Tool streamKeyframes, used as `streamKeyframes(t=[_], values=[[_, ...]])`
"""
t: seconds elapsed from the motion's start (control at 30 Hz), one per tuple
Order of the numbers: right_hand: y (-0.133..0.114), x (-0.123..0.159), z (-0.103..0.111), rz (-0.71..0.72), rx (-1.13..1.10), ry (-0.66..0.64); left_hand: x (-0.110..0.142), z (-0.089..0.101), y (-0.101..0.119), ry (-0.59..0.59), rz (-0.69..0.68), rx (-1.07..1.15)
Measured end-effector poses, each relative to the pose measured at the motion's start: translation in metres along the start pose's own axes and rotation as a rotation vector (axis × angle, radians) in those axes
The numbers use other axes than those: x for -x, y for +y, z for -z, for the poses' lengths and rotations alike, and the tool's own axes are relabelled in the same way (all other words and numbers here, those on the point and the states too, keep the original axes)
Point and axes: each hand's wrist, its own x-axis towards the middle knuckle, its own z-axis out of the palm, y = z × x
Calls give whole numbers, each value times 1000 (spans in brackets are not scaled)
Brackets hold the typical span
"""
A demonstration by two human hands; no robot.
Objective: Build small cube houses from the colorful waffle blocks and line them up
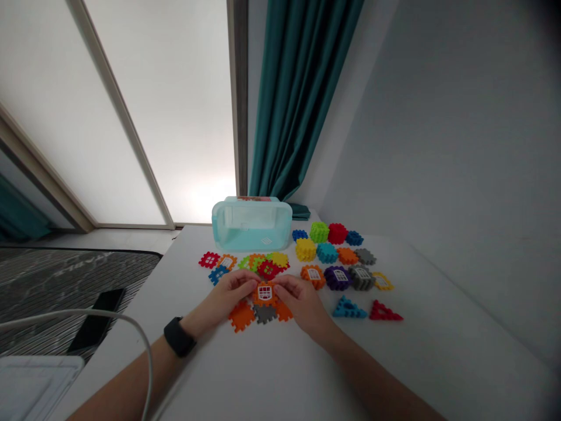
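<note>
Between my two hands is an orange interlocking building tile with a white window grid (265, 293). My left hand (234, 290), with a dark watch on its wrist, pinches the tile's left side. My right hand (302, 298) pinches its right side. Just below the window tile lie a flat orange tile (242, 317), a grey tile (265, 314) and another orange tile (284, 311), partly hidden by my right hand. Whether they are joined to the window tile I cannot tell. Behind my fingers is a red window tile (269, 269) on a loose heap of coloured tiles.
A clear turquoise bin (252, 241) lies on its side at the back of the white table (280, 374). To the right stand several cubes, such as a yellow one (305, 249), plus blue (349, 307) and red triangles (385, 311). A white cable (146, 345) crosses the left foreground.
</note>
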Motion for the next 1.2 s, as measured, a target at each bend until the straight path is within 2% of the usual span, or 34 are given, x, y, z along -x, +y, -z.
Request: streamKeyframes(t=[0.17,0.3,0.57,0.83,0.93,1.0,1.1,1.2], values=[[-6,4,4,208,279,73,3,-3,8,-30,-81,-218],[-10,7,5,361,336,81,6,-6,12,-99,-107,-264],[-8,9,5,601,444,120,8,-4,11,-166,-89,-12],[-4,13,4,697,512,153,8,-5,4,-291,-56,79],[-4,12,5,698,533,125,6,-3,1,-213,-132,-21],[-3,10,6,681,551,111,6,-1,1,-98,-243,-230],[-1,7,8,620,597,89,7,2,2,79,-479,-644],[2,5,11,574,649,35,7,5,3,145,-654,-908]])
